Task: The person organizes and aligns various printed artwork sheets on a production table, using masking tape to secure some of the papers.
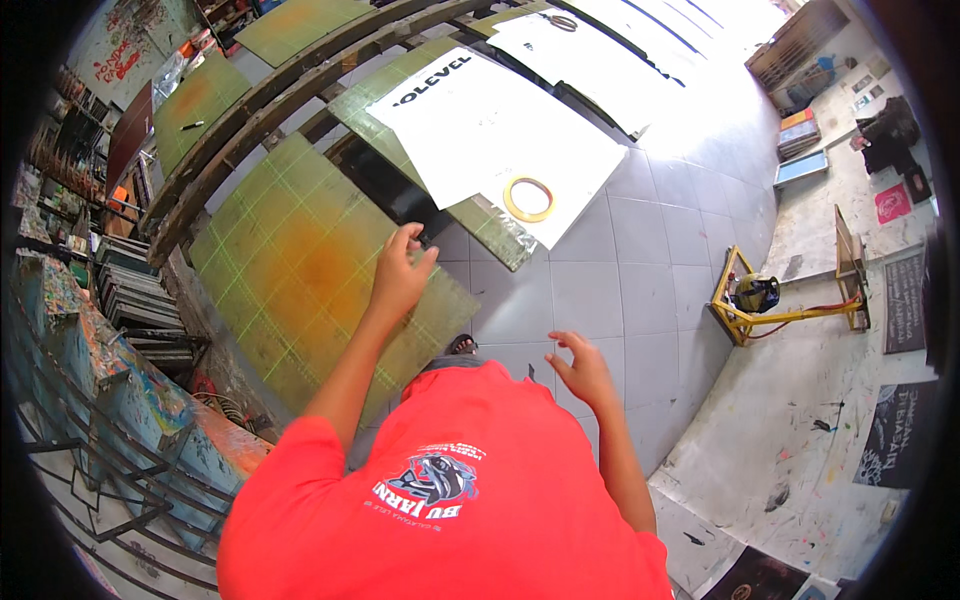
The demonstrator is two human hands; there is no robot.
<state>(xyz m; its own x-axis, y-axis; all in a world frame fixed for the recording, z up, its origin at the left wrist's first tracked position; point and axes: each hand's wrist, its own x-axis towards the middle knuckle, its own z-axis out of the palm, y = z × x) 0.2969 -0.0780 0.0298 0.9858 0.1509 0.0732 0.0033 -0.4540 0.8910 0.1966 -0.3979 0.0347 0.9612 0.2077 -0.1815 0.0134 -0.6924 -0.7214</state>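
My left hand (402, 270) hovers over the near right part of a green board (255, 235) with a grid of bright lines and an orange stain. Its fingers are bent and the thumb stands apart, with nothing seen in them. My right hand (583, 372) hangs over the tiled floor to the right of my body, fingers apart and empty. Ahead, a white sheet or shirt (480, 130) with black lettering lies on another green board (365, 110). On its near corner rests a roll of yellow tape (531, 216), flat, beside a shiny clear strip (512, 232).
Dark rails (250, 130) carry the row of boards. Scissors (563, 22) lie on a farther white piece (600, 65). A yellow metal frame (745, 325) stands by the right wall. Stacked frames (145, 290) and a paint-smeared blue surface (110, 390) are at left.
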